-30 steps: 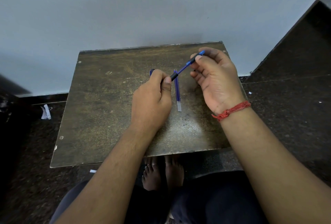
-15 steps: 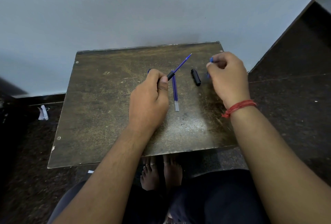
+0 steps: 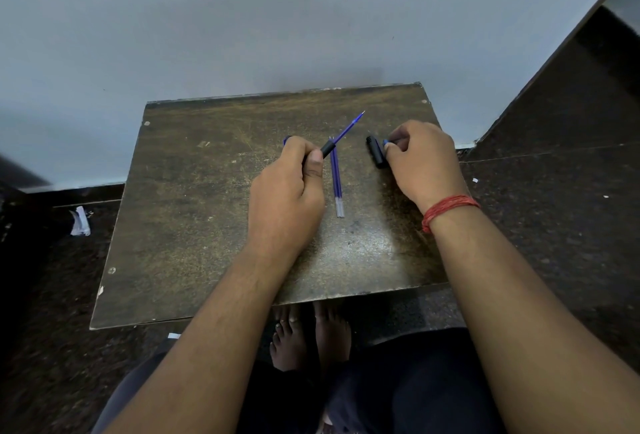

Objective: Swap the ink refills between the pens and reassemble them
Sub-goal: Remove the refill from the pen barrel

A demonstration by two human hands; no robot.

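Person seated at a small worn brown table (image 3: 194,225) against a pale wall, bare feet (image 3: 308,336) visible under the front edge. Left hand (image 3: 285,198) closed in a fist around a pen barrel (image 3: 327,148), black grip end poking out past the thumb, a blue end showing at the far side of the fist. A blue refill (image 3: 348,127) sticks out of the barrel, angled up and to the right, tip off the table surface. Two loose refills (image 3: 336,179) lie flat on the table just right of the left hand, side by side and touching, clear ends toward the person; the held pen crosses above their far ends. Right hand (image 3: 420,163) resting low at the table's right side, fingers curled in, pinching a small blue piece (image 3: 385,143) at the fingertips; what the piece is, cannot tell. A black pen part (image 3: 375,152) lies on the table right against those fingertips. Red thread band (image 3: 446,208) on the right wrist. Crumpled white paper scrap (image 3: 79,222) on the dark floor left of the table.
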